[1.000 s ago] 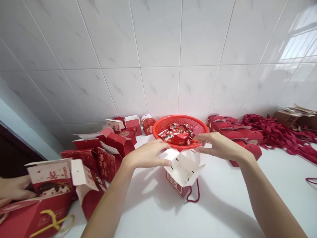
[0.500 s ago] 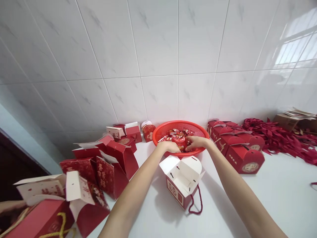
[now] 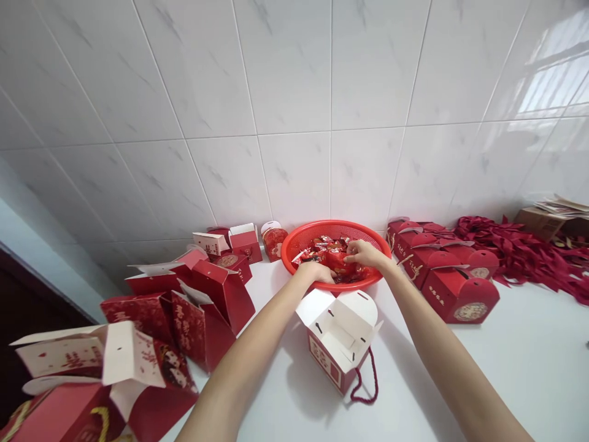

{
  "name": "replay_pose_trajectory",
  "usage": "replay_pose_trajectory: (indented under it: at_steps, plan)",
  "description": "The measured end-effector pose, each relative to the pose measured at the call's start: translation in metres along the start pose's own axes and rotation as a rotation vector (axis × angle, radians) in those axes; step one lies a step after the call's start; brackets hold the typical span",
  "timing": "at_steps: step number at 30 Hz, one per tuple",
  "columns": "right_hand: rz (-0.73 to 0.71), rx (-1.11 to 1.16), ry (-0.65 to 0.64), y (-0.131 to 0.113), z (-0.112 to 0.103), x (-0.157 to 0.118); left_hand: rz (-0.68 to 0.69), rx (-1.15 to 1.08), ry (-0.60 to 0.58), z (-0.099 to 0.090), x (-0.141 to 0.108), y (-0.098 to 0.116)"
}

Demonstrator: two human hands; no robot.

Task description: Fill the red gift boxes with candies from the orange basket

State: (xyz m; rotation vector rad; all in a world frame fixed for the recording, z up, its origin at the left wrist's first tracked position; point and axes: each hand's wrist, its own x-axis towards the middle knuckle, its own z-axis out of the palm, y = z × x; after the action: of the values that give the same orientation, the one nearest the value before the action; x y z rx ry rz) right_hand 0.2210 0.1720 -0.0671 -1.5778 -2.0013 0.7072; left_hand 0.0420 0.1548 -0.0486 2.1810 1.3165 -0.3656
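Both hands reach into a red plastic basket [image 3: 294,236] that holds red wrapped candies [image 3: 324,244]. My left hand [image 3: 317,272] is over the near left rim, its fingers bent down among the candies with their tips hidden. At the basket's right side my right hand [image 3: 362,252] is closed, thumb and fingers pinched on a shiny red candy packet [image 3: 338,259]. Just in front of the basket stands an open red and white gift box [image 3: 327,362], flaps up. Its white inside shows no contents, and a dark red cord handle [image 3: 375,383] hangs at its right.
Several open red gift boxes [image 3: 202,325] crowd the left side. To the right, closed red boxes [image 3: 460,296] stand in rows, with dark red ribbons [image 3: 519,252] and a cardboard box [image 3: 538,222] beyond. A tiled wall [image 3: 294,178] rises behind the white table [image 3: 276,411].
My right hand has lifted slightly among the candies and its fingers have closed together. My left hand stays at nearly the same place. The view has shifted a little.
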Motion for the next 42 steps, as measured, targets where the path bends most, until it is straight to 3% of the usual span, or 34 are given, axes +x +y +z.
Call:
replay_pose_trajectory:
  at_steps: [3, 6, 8, 14, 18, 26, 28, 31, 35, 37, 42]
  plan:
    - [0.101, 0.104, 0.195, 0.003, -0.001, 0.000, -0.075, 0.026, -0.084, -0.002, -0.002, 0.004]
    - [0.193, 0.159, 0.443, 0.008, -0.002, 0.000, -0.099, 0.054, -0.047, -0.003, -0.003, 0.008]
    - [0.190, 0.185, 0.485, 0.010, -0.002, 0.000, -0.105, 0.082, -0.023, -0.003, -0.003, 0.010]
    - [0.149, 0.291, 0.265, 0.006, 0.000, -0.004, -0.074, 0.091, -0.007, 0.001, 0.001, 0.006]
    - [0.039, 0.297, 0.152, 0.004, 0.000, -0.007, -0.035, 0.085, -0.012, 0.003, 0.007, 0.001]
    - [-0.087, 0.063, -0.013, 0.004, -0.002, -0.007, 0.053, 0.100, 0.027, 0.006, 0.013, -0.002]
    - [-0.126, 0.010, -0.001, 0.003, -0.002, -0.007, 0.076, 0.069, 0.117, 0.007, 0.011, -0.002]
    - [-0.136, 0.002, 0.010, 0.001, -0.003, -0.007, 0.075, -0.019, 0.359, 0.007, 0.009, -0.002]
    - [-0.091, 0.217, -0.050, 0.001, -0.002, -0.010, 0.042, -0.133, 0.648, 0.005, 0.007, -0.001]
    - [-0.097, 0.325, -0.094, 0.001, -0.002, -0.012, 0.058, -0.167, 0.723, 0.005, 0.006, -0.001]
    - [-0.105, 0.442, -0.112, 0.007, -0.002, -0.010, 0.181, -0.241, 0.764, 0.006, 0.006, -0.002]
